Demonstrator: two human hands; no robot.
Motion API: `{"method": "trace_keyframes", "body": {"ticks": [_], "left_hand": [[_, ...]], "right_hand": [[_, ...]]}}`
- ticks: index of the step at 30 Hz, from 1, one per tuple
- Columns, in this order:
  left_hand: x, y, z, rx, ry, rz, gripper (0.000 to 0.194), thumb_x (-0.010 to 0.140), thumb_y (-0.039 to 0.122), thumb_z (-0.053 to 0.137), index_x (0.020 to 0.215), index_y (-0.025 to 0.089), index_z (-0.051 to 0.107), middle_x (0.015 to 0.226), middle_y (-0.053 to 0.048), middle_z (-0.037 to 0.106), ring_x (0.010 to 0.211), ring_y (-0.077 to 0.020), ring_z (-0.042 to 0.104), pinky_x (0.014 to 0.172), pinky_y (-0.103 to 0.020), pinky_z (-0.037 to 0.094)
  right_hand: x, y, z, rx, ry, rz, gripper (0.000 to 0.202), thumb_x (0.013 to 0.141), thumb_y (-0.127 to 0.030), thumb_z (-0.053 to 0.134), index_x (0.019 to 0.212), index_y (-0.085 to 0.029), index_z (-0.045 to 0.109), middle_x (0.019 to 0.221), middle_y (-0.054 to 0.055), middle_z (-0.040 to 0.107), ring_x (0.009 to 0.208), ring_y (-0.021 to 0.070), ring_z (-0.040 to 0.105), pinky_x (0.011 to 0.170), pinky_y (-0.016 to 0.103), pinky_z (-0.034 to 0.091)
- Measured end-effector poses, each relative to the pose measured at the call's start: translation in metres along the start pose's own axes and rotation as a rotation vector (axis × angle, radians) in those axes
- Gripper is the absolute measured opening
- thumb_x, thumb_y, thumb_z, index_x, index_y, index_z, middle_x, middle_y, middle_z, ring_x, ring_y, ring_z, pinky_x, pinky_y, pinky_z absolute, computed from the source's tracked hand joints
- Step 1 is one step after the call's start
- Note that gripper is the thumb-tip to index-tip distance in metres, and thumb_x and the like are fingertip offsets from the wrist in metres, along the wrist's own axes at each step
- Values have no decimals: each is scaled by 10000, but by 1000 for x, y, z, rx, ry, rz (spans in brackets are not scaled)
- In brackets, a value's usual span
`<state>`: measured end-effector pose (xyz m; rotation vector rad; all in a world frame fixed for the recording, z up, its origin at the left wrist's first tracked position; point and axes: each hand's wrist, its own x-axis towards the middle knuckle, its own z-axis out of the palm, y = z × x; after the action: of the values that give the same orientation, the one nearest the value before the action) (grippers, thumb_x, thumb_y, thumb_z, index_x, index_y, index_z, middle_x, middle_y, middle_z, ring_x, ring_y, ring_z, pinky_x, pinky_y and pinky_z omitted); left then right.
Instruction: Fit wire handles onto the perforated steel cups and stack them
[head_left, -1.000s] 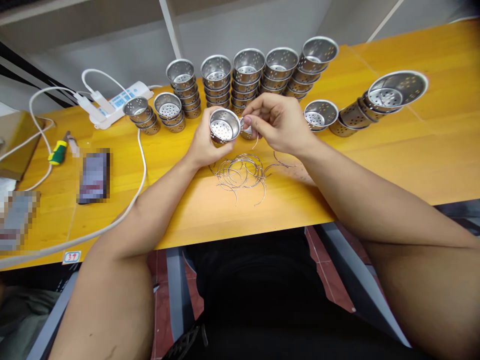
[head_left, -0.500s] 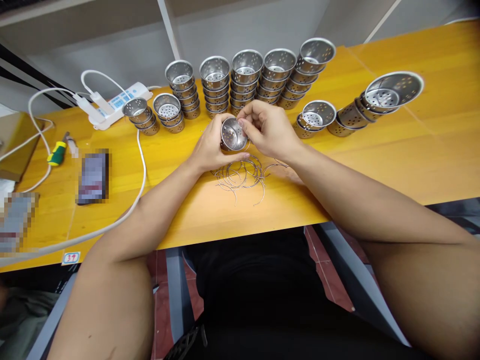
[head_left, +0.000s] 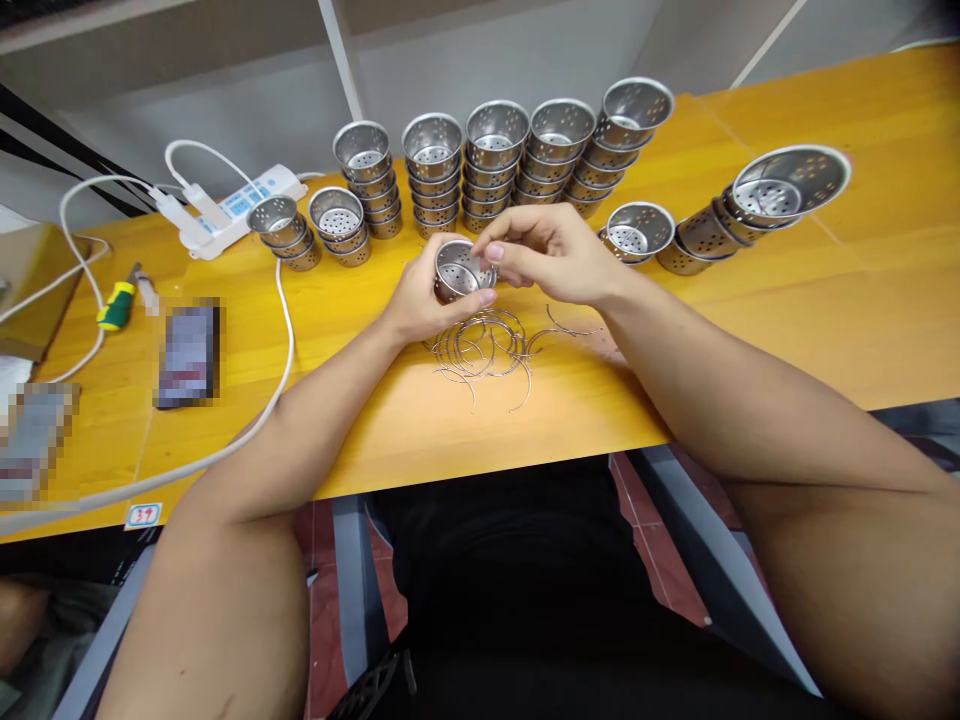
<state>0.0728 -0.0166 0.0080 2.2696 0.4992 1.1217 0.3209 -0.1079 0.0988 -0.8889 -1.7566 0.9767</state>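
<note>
A small perforated metal cup (head_left: 455, 272) is in my left hand (head_left: 422, 297), its fingers wrapped round the side and the thumb along the front. My right hand (head_left: 551, 252) is at the cup's right rim, thumb and forefinger brought close together; what they pinch, if anything, is too small to make out. Below the hands lies a loose tangle of thin curved metal wires (head_left: 487, 350) on the yellow table (head_left: 390, 430). One curved wire sits apart from the tangle, under my right wrist.
Several stacks of perforated cups (head_left: 433, 150) stand behind the hands. On the right are a short stack (head_left: 640, 228) and a leaning stack (head_left: 705, 232). Leftward lie a power strip (head_left: 240, 205), a white cable (head_left: 287, 320), a green-yellow tool (head_left: 116, 305) and a blurred phone (head_left: 187, 352).
The cup has tilted more upright and shifted slightly left in my left hand. My right hand has turned flatter and moved a little to the right, uncovering more of the cup.
</note>
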Motion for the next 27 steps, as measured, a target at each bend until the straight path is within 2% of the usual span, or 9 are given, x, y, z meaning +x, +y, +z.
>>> {"method": "trace_keyframes", "body": {"ticks": [2,5,10,14,20,27], "left_hand": [[0,-3,-1,-28,3,4,976,988,1047,840,1572,284,668,1367,-90,863,1254,-304,887,1217,-535,732],[1,-5,-1,-48,-15,18,985,999,1054,817,1605,298,642,1412,-98,845,1297,-314,878,1244,-557,716],[2,-6,3,-42,-30,38,1178,830,1118,920,1622,305,602,1466,-100,808,1299,-329,887,1196,-563,736],[3,-7,7,-34,-3,19,1143,849,1102,922,1591,287,619,1436,-105,808,1264,-320,892,1171,-561,747],[4,-7,7,-24,8,5,1089,908,1086,887,1600,284,633,1425,-109,808,1345,-350,880,1281,-620,716],[6,-6,3,-5,10,64,1013,964,1060,854,1594,303,616,1427,-101,811,1274,-329,889,1203,-600,742]], "right_hand": [[-1,-2,-5,28,-64,-25,707,911,-953,1033,1095,-293,861,899,38,760,712,193,571,627,390,526],[-1,2,-6,70,-92,-26,735,847,-950,1085,1036,-290,823,813,7,705,670,176,542,590,368,483],[1,7,3,92,-25,9,793,802,-987,1084,971,-298,730,757,-19,638,597,160,478,520,351,396],[3,6,8,76,9,-11,805,785,-993,1090,954,-296,722,766,-7,645,638,177,518,549,365,435],[3,4,10,55,40,15,834,764,-1042,1063,928,-301,717,777,15,649,686,205,559,554,387,482],[3,5,12,40,57,-9,840,767,-1043,1059,914,-293,713,785,18,651,693,197,560,562,379,503]]}}
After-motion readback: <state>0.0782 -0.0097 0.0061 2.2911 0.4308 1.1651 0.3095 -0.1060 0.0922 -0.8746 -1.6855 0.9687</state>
